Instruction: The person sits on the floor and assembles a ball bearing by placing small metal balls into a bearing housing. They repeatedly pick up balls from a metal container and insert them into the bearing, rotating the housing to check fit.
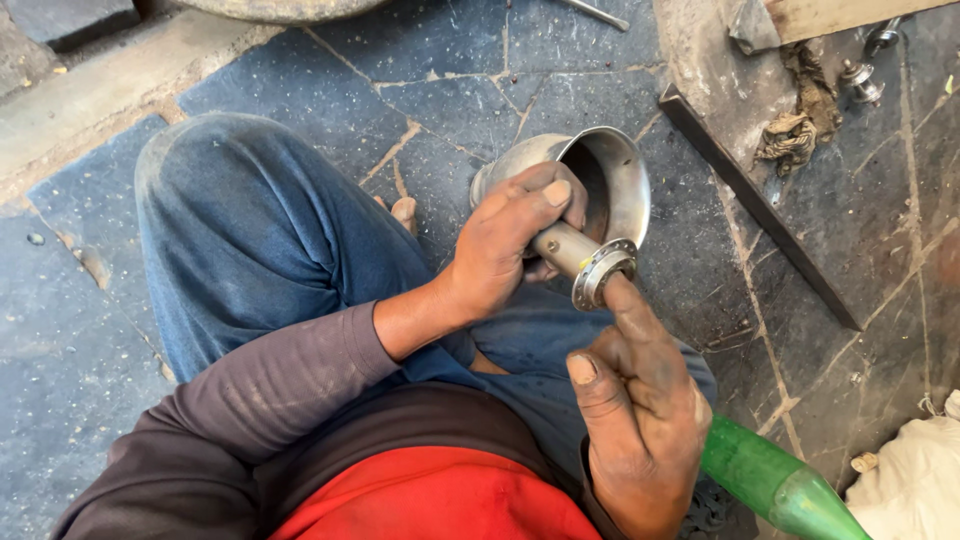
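My left hand (505,245) grips a metal wheel hub (585,258), a short steel tube with a holed flange at its end. Behind the hub a dull metal bowl-shaped cup (610,170) lies on its side on the stone floor, its mouth facing me. My right hand (640,415) is raised below the hub, its forefinger stretched out and touching the flange rim, the other fingers curled. A green handle (770,485) sticks out to the right from under that hand; whether the hand holds it is hidden.
I sit on a dark stone-slab floor (450,90) with my blue-trousered knee (240,210) to the left. A long dark metal bar (760,210) lies diagonally at right. A rag (800,125), small metal parts (862,80) and a white cloth (915,480) lie around.
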